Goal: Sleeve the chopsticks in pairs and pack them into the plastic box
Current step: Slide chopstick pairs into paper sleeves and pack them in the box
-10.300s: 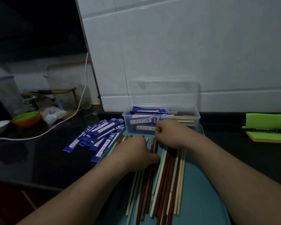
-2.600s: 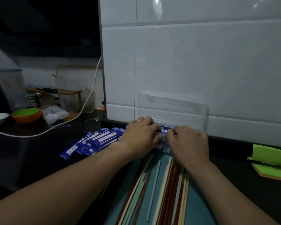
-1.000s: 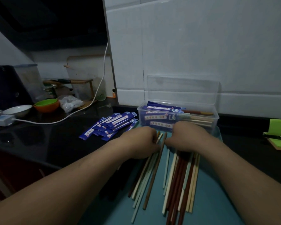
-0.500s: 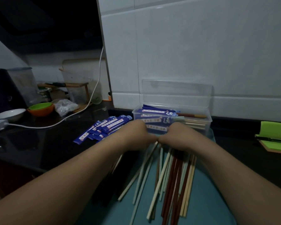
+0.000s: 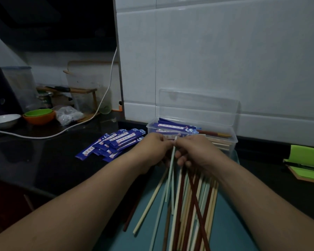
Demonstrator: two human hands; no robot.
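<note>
On a dark counter [image 5: 43,160], a clear plastic box [image 5: 232,142] holds sleeved chopsticks. Just before it, the left hand [image 5: 152,149] and right hand [image 5: 194,153] pinch one pale chopstick [image 5: 172,160] together.

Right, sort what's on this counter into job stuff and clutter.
For the job: loose chopsticks, blue sleeves, plastic box, teal tray.

Just lying about: white bowl, green and orange bowls, white cable, plastic bag, green notepad.
</note>
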